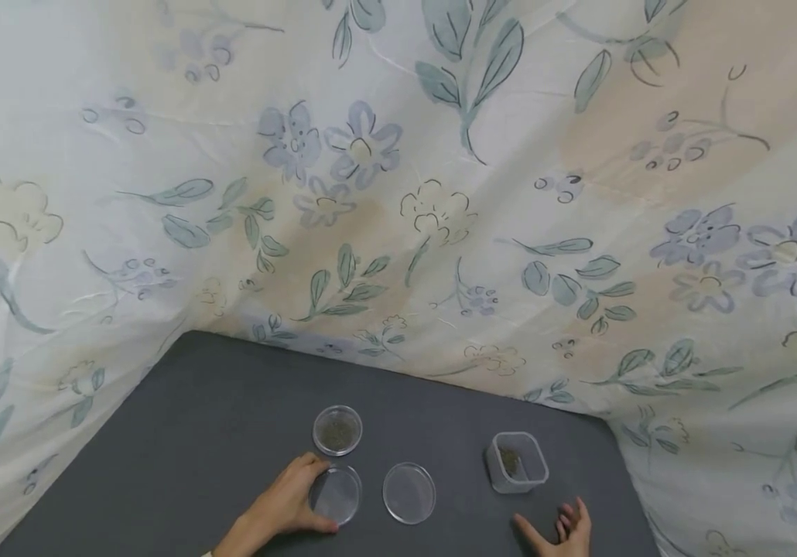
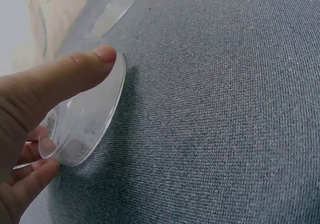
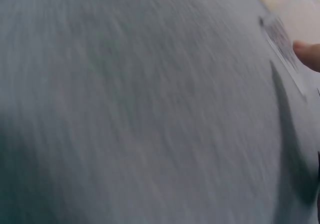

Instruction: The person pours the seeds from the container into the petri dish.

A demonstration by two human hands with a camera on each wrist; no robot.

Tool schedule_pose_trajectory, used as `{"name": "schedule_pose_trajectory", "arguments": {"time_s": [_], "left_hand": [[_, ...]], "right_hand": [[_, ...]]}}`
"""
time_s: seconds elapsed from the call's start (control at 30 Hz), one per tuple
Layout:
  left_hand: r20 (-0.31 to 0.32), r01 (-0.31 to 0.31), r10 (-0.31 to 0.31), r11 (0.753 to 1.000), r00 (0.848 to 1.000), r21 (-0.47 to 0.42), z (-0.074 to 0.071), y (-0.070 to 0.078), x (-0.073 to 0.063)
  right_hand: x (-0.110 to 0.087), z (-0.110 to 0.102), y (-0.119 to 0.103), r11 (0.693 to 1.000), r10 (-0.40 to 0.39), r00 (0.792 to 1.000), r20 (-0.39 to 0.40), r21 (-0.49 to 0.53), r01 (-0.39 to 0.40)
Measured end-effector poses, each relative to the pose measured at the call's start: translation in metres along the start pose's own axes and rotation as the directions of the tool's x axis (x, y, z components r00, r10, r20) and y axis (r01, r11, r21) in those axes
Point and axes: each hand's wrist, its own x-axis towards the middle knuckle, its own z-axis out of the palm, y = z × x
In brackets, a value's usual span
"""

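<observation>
My left hand [image 1: 285, 499] grips a clear, round petri dish [image 1: 338, 495] by its edge, thumb on the near side and fingers across from it. In the left wrist view the dish [image 2: 97, 111] casts a shadow on the cloth; I cannot tell if it touches the table. Just beyond it stands another petri dish [image 1: 337, 431] holding greenish-brown bits. To its right lies a third clear dish [image 1: 408, 493]. My right hand [image 1: 560, 534] has its fingers spread and holds nothing, nearest to a square plastic tub [image 1: 515, 464] with similar bits inside.
Dark grey cloth [image 1: 245, 418] covers the table. A floral-patterned curtain [image 1: 398, 232] hangs along its back and sides. The right wrist view is blurred and shows mostly cloth, with the tub's edge [image 3: 285, 48] at the upper right.
</observation>
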Motion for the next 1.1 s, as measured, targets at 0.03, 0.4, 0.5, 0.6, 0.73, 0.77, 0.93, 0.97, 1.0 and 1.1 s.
{"name": "schedule_pose_trajectory", "arguments": {"time_s": [0.03,0.4,0.5,0.6,0.73,0.77,0.93,0.97,1.0,1.1], "left_hand": [[0.013,0.0,0.0,1.0,1.0,-0.007,-0.001,0.0,0.0],[0.032,0.004,-0.002,0.998,0.999,-0.069,-0.006,-0.001,-0.003],[0.035,0.0,0.003,0.997,0.999,-0.072,-0.006,-0.002,-0.003],[0.049,0.006,-0.001,0.997,0.999,-0.083,-0.007,-0.003,-0.003],[0.065,0.008,-0.002,0.996,0.998,-0.094,-0.008,-0.002,-0.003],[0.066,0.007,0.0,0.995,0.998,-0.095,-0.008,-0.002,-0.004],[0.078,0.008,0.0,0.995,0.997,-0.098,-0.01,-0.002,-0.006],[0.086,0.015,-0.006,0.995,0.996,-0.101,-0.01,-0.001,-0.007],[0.092,0.021,-0.012,0.995,0.996,-0.101,-0.01,-0.001,-0.007],[0.109,0.041,-0.03,0.994,0.994,-0.104,-0.01,-0.001,-0.008]], "right_hand": [[0.0,0.003,-0.002,1.0,-0.007,1.0,0.008,0.0,0.007],[-0.004,0.035,-0.014,0.988,-0.15,0.985,0.082,-0.025,0.152],[-0.003,0.042,-0.014,0.981,-0.192,0.981,0.037,0.005,0.192],[0.0,0.048,-0.015,0.975,-0.224,0.975,-0.008,0.001,0.224],[0.002,0.052,-0.014,0.975,-0.221,0.974,-0.046,-0.02,0.22],[0.002,0.053,-0.014,0.976,-0.218,0.975,-0.05,-0.027,0.216],[0.001,0.054,-0.015,0.979,-0.203,0.978,-0.058,-0.038,0.201],[0.001,0.054,-0.015,0.979,-0.202,0.977,-0.06,-0.035,0.2],[0.001,0.054,-0.016,0.979,-0.203,0.977,-0.062,-0.029,0.202],[-0.001,0.053,-0.017,0.98,-0.2,0.978,-0.06,-0.027,0.199]]}}
